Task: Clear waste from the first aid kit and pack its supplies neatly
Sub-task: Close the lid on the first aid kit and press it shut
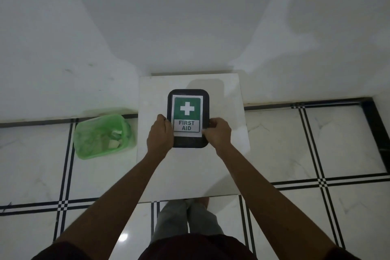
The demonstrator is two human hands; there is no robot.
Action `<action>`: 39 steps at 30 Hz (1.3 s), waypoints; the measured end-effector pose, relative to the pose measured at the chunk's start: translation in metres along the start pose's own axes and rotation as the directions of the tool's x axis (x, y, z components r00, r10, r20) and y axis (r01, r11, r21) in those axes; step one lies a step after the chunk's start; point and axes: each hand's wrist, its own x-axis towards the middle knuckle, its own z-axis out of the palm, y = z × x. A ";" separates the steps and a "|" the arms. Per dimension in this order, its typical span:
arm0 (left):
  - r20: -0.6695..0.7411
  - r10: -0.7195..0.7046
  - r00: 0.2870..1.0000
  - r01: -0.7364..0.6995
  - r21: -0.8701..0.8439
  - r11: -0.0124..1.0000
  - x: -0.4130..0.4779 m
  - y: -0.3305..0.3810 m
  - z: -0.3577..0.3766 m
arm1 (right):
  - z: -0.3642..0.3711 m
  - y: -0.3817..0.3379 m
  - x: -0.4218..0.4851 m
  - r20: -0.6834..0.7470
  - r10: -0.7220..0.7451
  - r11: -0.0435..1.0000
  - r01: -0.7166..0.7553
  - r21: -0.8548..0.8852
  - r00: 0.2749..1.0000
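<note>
My left hand [160,133] grips the left edge of the first aid kit [188,118], fingers curled over the rim, thumb side up. My right hand [217,133] clamps the right edge the same way, near the lower corner. Both hands grasping the kit, neither free.

The kit is a dark, rounded-corner case, lid closed as far as I can see, with a white label [187,116] on top: green panel, white cross, "FIRST AID" text. It lies flat on the white marble-look desk [223,164], roughly centred, a bit toward the far edge. Can't see any latch or hinge from here, and the contents are hidden.

On the floor left of the desk sits a green bin [99,136] with a green liner; pale scraps, probably wrappers, lie inside it. Nothing loose shows on the desk top.

Judgement: waste looks binned and the lid is down, so this is likely the closing or squaring-up step, near the end. To do it well: press evenly on both sides so the lid seats all round, keep the case flat on the desk, don't let it slide toward the edge, check no supply is caught in the seam, label facing up.
</note>
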 end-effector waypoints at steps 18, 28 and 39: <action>0.022 0.369 0.929 -0.353 0.349 0.868 0.038 0.011 0.019 | 0.053 0.002 0.031 -0.112 -0.538 0.699 0.368 -0.613 0.835; 0.151 0.333 0.931 -0.365 0.329 0.871 0.044 0.008 0.022 | 0.048 0.011 0.057 0.064 -0.626 0.621 0.546 -0.562 0.777; 0.125 0.313 0.942 -0.326 0.099 0.940 0.043 0.010 0.029 | 0.035 0.008 0.060 0.127 -0.653 0.556 0.587 -0.588 0.747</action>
